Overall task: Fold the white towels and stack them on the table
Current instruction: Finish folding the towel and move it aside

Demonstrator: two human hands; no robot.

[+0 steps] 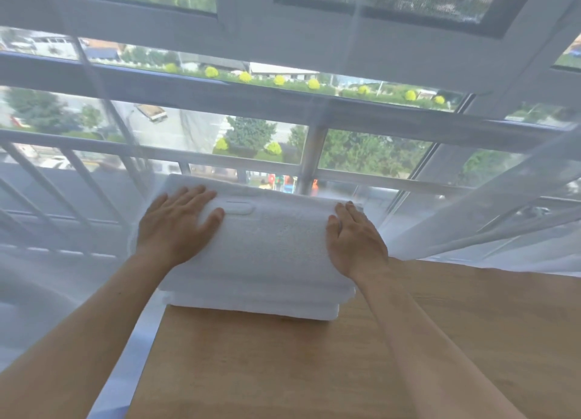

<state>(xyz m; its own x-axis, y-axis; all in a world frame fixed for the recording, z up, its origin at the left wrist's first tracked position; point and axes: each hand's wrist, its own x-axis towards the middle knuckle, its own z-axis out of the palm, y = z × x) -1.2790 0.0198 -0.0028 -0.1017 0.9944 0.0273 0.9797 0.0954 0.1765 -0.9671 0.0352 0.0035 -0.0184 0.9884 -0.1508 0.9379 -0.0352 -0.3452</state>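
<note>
While both palms are laid flat on it, a stack of folded white towels [261,255] is kept at the far left corner of the wooden table [283,365], close against the sheer curtain [490,217] and the window behind. The left hand [176,226] is spread open near the stack's left end, fingers straight, and the right hand [355,239] is pressed open at its right end; nothing is gripped by either. At least three folded layers can be counted at the near edge, so the folding is judged largely done, with only squaring or smoothing of the top towel apparently left. No unfolded towels are seen, though much of the table is cut off. The stack's far edge is hard to separate from the bright curtain.
</note>
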